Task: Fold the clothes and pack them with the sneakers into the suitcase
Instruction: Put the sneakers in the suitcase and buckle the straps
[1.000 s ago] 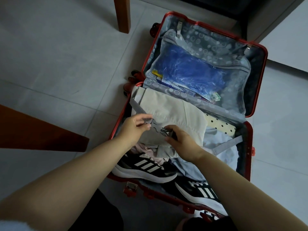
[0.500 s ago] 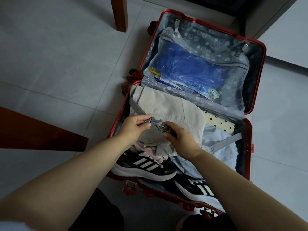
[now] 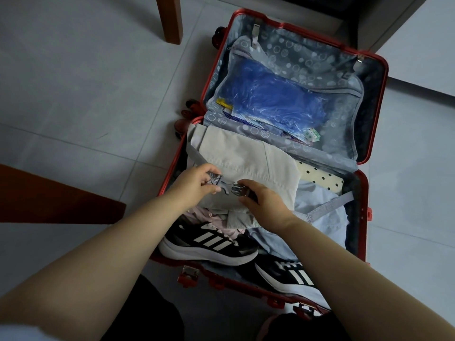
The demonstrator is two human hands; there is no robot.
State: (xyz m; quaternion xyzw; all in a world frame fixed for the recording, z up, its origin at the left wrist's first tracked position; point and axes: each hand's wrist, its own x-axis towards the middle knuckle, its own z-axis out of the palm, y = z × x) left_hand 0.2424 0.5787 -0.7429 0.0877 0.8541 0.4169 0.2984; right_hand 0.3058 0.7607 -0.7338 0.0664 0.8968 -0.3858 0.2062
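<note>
A red suitcase (image 3: pixel 364 193) lies open on the floor. Its near half holds a folded beige garment (image 3: pixel 236 156), a light blue garment (image 3: pixel 320 217), a pink garment (image 3: pixel 216 217), a polka-dot piece (image 3: pixel 320 178) and two black sneakers with white stripes (image 3: pixel 209 244) (image 3: pixel 293 276). My left hand (image 3: pixel 197 183) pinches the left grey strap's buckle end (image 3: pixel 216 179). My right hand (image 3: pixel 261 195) pinches the right strap's buckle half (image 3: pixel 237 188). The two buckle halves touch over the beige garment; I cannot tell whether they are latched.
The lid half (image 3: pixel 369 77) has a zipped mesh pocket with a blue plastic bag (image 3: pixel 270 99) inside. A wooden furniture leg (image 3: pixel 170 18) stands at the back left, and a dark wooden edge (image 3: pixel 49 195) juts in from the left. Grey tiles surround the case.
Both hands have brought the two buckle halves together, from apart to touching. The view has shifted slightly.
</note>
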